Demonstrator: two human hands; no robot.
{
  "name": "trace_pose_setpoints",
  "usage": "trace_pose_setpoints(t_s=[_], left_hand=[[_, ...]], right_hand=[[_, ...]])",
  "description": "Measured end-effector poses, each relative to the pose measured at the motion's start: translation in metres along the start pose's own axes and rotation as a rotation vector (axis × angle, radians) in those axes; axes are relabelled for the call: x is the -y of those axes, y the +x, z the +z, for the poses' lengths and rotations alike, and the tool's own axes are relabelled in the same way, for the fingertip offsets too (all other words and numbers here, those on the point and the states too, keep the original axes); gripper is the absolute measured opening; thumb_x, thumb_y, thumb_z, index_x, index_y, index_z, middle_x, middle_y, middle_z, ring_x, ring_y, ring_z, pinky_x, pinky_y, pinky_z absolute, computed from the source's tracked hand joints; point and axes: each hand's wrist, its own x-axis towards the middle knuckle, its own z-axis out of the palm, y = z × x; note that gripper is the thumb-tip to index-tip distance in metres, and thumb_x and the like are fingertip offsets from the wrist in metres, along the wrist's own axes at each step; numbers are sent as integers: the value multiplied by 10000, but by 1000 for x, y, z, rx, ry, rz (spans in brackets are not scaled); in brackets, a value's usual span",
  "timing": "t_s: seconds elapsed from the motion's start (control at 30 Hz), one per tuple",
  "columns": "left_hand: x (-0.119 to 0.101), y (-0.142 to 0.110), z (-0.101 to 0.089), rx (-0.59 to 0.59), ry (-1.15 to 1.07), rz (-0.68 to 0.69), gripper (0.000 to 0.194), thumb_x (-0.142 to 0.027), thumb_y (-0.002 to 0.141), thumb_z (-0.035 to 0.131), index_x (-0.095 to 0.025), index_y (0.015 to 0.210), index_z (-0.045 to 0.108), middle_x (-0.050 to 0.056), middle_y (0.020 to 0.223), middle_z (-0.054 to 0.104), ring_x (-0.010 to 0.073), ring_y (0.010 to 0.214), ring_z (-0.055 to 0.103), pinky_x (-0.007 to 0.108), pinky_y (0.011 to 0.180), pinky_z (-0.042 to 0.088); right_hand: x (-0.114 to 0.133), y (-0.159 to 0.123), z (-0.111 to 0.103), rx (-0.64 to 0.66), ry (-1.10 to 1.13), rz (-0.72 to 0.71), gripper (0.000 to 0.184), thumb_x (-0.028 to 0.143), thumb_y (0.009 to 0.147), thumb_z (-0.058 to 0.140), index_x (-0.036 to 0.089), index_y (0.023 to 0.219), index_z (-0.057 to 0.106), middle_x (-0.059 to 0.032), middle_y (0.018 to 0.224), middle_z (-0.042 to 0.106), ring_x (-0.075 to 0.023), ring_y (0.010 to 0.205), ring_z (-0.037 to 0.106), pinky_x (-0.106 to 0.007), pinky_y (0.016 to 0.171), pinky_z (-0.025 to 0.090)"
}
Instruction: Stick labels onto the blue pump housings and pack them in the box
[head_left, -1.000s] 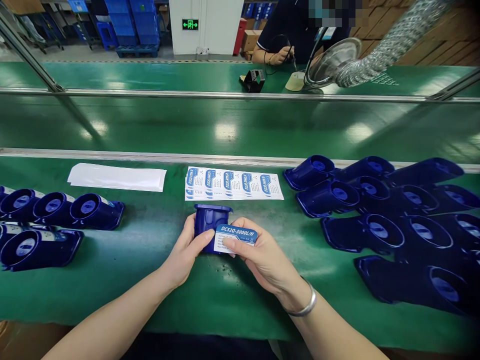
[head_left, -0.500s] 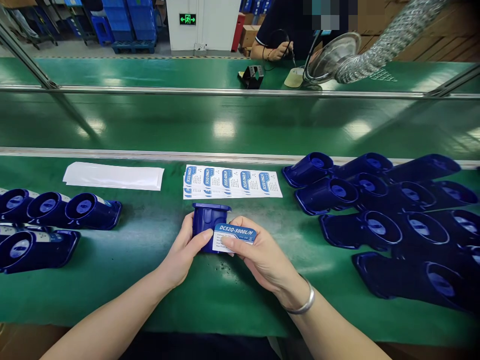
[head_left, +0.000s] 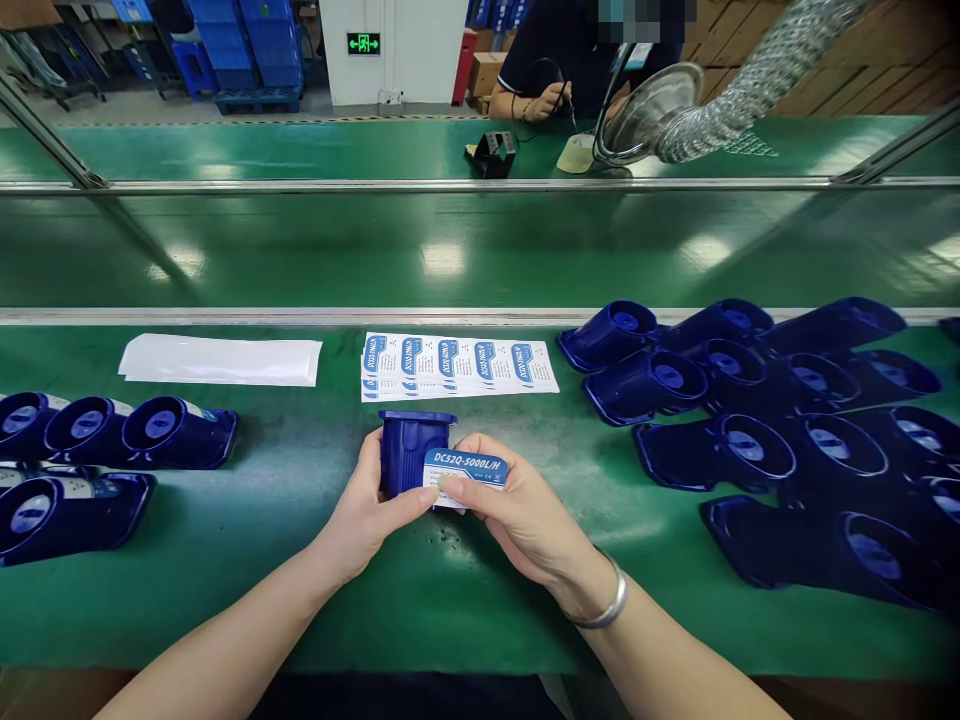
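My left hand (head_left: 365, 500) is closed around a dark blue plastic housing (head_left: 411, 450) that stands flange up, in the middle of the green bench. A blue and white sticker label (head_left: 466, 468) printed "DC52Q-5000L/H" lies against the housing's right side. Its right part is pinched by my right hand (head_left: 504, 505), thumb in front. The left thumb presses the label's lower left corner. Whether the label's back touches the housing all along is hidden. Just beyond the hands lie sheets of the same labels (head_left: 459, 366).
Several unlabelled blue housings (head_left: 679, 375) crowd the right side. Labelled housings (head_left: 161, 427) stand in rows at left. White backing strips (head_left: 221, 359) lie behind them. A metal rail (head_left: 480, 185) crosses ahead; beyond it a person's hand (head_left: 551, 102) works beside a flexible duct (head_left: 686, 135).
My left thumb has slid down and right to the label's lower corner. The label's right end sits slightly lower. The whole view has shifted slightly.
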Motion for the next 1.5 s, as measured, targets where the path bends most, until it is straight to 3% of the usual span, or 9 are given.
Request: trace_pose_setpoints(t_s=[0.97, 1.5], left_hand=[[-1, -1, 1, 24, 48, 2, 665, -345, 855, 784, -259, 1399, 411, 63, 1347, 598, 242, 1233, 578, 362, 1033, 489], [-5, -2, 5, 15, 60, 24, 697, -337, 827, 802, -241, 1403, 421, 86, 1359, 608, 269, 1243, 588, 376, 1030, 498]], right_hand=[[-4, 0, -2, 14, 86, 3, 330, 297, 738, 908, 195, 854, 616, 49, 742, 583, -91, 683, 495, -225, 635, 377], [-1, 1, -2, 13, 110, 22, 378, 298, 707, 923, 177, 840, 590, 45, 762, 591, -98, 719, 522, -227, 684, 417]])
